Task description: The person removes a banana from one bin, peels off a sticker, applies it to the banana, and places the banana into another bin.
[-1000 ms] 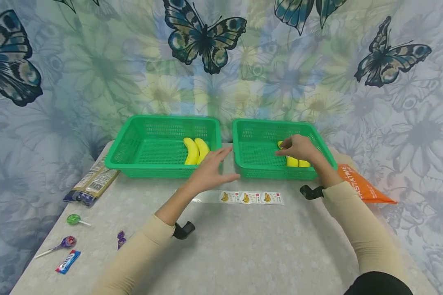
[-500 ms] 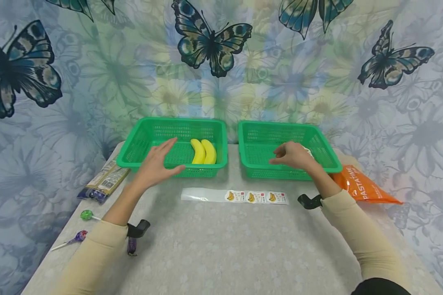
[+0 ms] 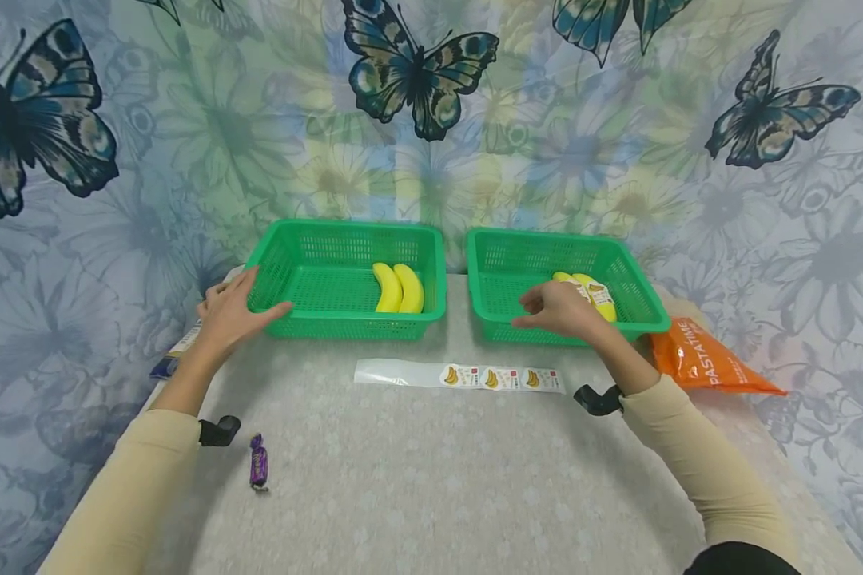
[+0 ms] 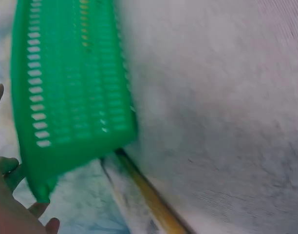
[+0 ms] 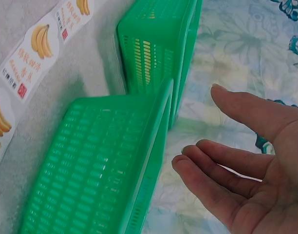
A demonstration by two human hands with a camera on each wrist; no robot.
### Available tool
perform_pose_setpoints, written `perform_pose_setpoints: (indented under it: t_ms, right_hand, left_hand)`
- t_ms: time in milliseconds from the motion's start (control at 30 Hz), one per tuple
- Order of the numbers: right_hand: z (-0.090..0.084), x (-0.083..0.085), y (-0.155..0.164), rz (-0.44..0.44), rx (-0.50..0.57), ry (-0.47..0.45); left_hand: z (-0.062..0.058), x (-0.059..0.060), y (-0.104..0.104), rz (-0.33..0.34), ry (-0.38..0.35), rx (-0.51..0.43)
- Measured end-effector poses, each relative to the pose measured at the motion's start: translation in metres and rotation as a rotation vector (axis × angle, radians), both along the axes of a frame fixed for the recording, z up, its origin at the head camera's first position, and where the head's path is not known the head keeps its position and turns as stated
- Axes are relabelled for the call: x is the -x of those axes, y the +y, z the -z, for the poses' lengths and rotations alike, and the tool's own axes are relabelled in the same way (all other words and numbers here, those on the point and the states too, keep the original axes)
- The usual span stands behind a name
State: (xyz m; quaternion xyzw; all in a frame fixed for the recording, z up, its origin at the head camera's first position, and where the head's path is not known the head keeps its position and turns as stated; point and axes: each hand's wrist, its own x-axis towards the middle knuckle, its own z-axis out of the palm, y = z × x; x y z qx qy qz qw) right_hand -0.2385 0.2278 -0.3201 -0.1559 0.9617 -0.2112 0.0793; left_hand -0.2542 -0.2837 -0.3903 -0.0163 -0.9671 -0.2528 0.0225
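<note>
Nearest, a purple candy [image 3: 258,466] lies in front of the left basket [image 3: 345,319]. The left hand [image 3: 228,313], fingers spread, touches that basket's left corner, hiding a packet. The right hand [image 3: 557,309], loosely open, hovers over the right basket [image 3: 507,331], partly covering bananas [image 3: 594,294].

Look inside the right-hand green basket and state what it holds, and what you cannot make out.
The right basket holds two yellow bananas, one bearing a sticker. The right hand hides their near ends.

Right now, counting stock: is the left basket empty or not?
Not empty: the left basket holds two yellow bananas lying side by side near its right wall.
</note>
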Motion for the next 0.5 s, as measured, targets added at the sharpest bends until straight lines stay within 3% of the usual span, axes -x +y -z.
perform_pose_setpoints:
  t_ms: [267,500]
  right_hand:
    - [-0.003,-0.005,-0.015,-0.048,-0.006,-0.003]
    - [-0.004,-0.011,-0.025,-0.08,-0.009,0.003]
  left_hand:
    - [0.012,0.011,-0.013,0.005,-0.117,-0.26]
    - [0.019,0.02,-0.019,0.005,-0.088,-0.302]
